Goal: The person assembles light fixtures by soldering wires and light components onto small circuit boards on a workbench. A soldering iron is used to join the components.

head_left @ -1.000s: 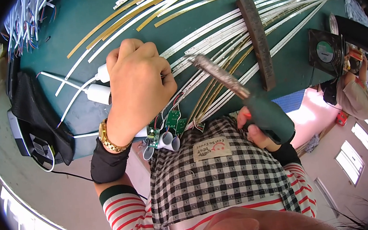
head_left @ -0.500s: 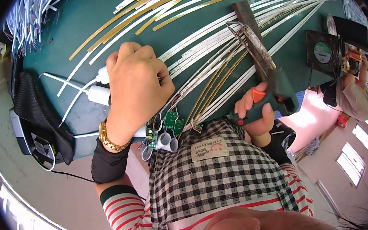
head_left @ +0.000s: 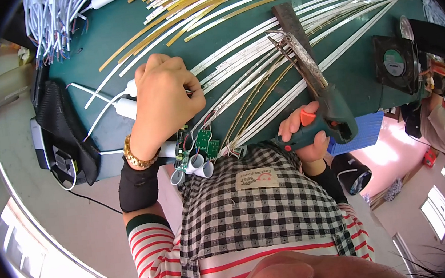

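My right hand is wrapped round the dark green grip of a soldering gun with an orange trigger. A dark flat bar lies along its metal front end, which reaches over white and yellowish LED strips. My left hand is closed with bent fingers above the near ends of the strips; what its fingertips pinch is hidden. Just below it, by my apron, are green circuit boards with thin wires and several white tubes. White cylindrical caps with cables stick out left of that hand.
A bundle of white cables fills the far left corner of the green table. A black mesh item lies at the left edge. A small fan stands at the right, a blue basket below it. Another person sits farther right.
The view has shifted a little, and more of the blue basket shows. The soldering gun's front end has moved slightly left over the strips. My left hand stays closed near the same spot.
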The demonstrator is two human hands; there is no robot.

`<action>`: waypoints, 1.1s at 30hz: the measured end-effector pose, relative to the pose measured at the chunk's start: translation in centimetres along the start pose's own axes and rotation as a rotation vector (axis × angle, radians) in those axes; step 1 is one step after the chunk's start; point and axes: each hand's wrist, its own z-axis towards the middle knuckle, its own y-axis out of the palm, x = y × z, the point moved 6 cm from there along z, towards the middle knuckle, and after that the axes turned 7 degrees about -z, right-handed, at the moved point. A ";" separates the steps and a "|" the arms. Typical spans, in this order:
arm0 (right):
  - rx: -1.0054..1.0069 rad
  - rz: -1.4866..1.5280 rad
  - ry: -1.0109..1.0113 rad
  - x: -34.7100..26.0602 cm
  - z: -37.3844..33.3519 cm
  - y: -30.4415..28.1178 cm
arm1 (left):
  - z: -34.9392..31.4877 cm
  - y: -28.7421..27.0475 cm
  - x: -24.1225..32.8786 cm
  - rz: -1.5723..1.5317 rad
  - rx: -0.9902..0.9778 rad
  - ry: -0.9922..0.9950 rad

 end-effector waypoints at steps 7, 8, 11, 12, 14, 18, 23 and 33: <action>-0.028 -0.010 -0.047 0.0 0.6 0.2 | -0.1 -0.2 0.5 0.035 -0.025 0.036; -0.025 -0.039 -0.073 0.0 0.6 0.3 | -0.2 -0.1 0.3 0.012 -0.052 0.065; -0.022 -0.053 -0.143 0.1 0.7 0.4 | -0.7 -1.5 0.2 -0.028 -0.144 0.146; -0.024 -0.066 -0.160 0.0 0.6 0.4 | -1.0 -2.2 -0.1 -0.124 -0.087 0.131; -0.020 -0.068 -0.189 0.1 0.5 0.3 | -1.8 -3.7 -0.9 -0.201 -0.024 0.096; -0.073 -0.033 -0.251 0.4 0.8 0.3 | -2.5 -3.7 -3.5 -0.265 -0.019 0.130; -0.156 -0.018 -0.330 0.4 1.3 0.3 | -3.4 -3.5 -2.2 -0.170 0.090 0.247; -0.105 0.099 -0.390 0.5 1.9 -0.5 | -6.6 -3.2 4.3 -0.234 -0.325 0.282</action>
